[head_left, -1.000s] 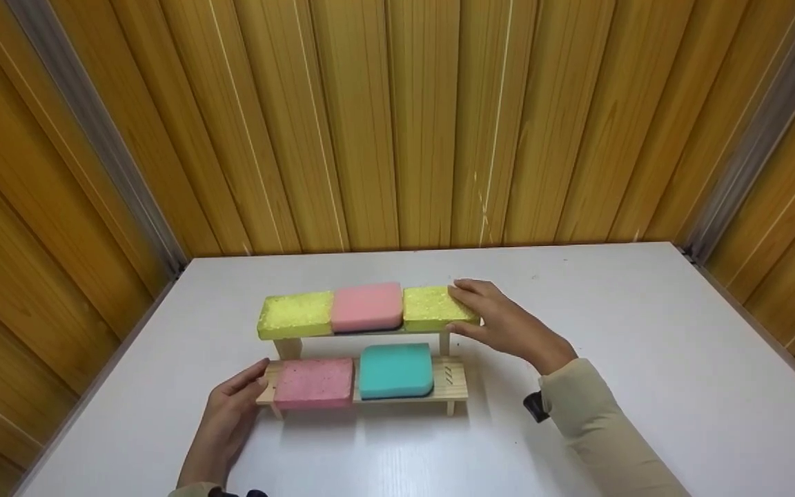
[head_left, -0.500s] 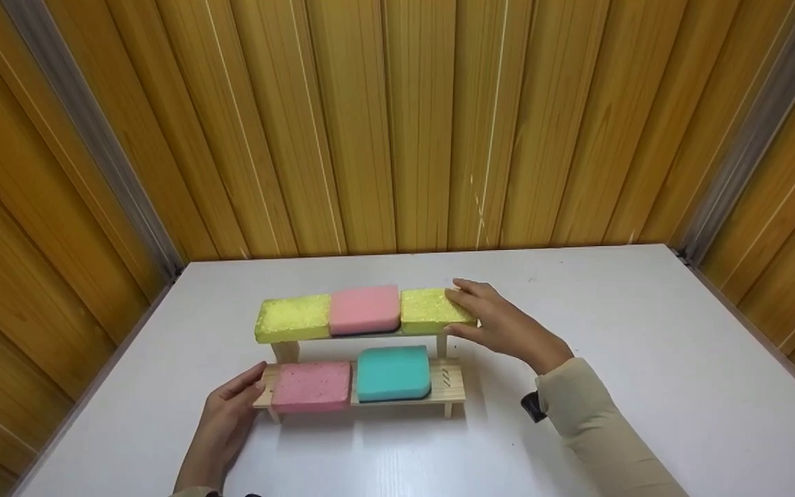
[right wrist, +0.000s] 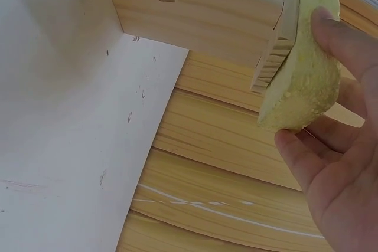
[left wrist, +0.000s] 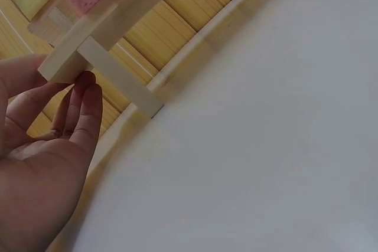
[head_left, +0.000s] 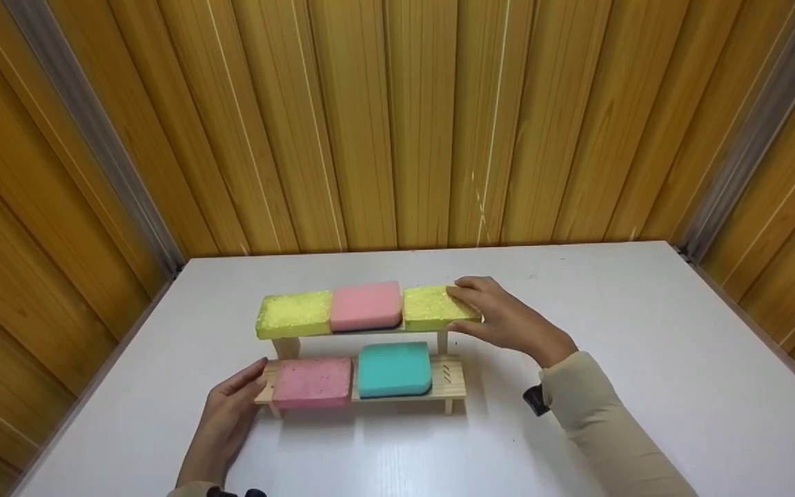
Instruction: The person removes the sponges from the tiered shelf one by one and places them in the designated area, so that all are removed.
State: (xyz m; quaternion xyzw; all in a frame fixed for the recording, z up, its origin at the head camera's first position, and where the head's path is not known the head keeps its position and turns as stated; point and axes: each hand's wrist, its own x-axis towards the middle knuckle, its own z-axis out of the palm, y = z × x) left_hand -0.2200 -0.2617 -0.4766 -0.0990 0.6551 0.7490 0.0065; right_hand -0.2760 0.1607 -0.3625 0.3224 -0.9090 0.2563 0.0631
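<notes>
A two-step wooden rack [head_left: 447, 376] stands on the table in the head view. Its upper step carries a yellow sponge [head_left: 294, 314] at the left, a light pink sponge [head_left: 366, 305] in the middle and another yellow sponge [head_left: 432, 307] at the right. On the lower step lie a darker pink sponge [head_left: 312, 382] and a teal sponge [head_left: 395, 369]. My left hand [head_left: 228, 407] pinches the lower step's left end, its fingertips under the board [left wrist: 71, 51] in the left wrist view. With fingers and thumb, my right hand [head_left: 511, 321] grips the right yellow sponge [right wrist: 307, 81], which overhangs the board's end.
The white table [head_left: 632, 345] extends on both sides of the rack and in front of it. Wood-patterned panels [head_left: 425, 124] enclose the back and both sides. Black bands show at both sleeve cuffs.
</notes>
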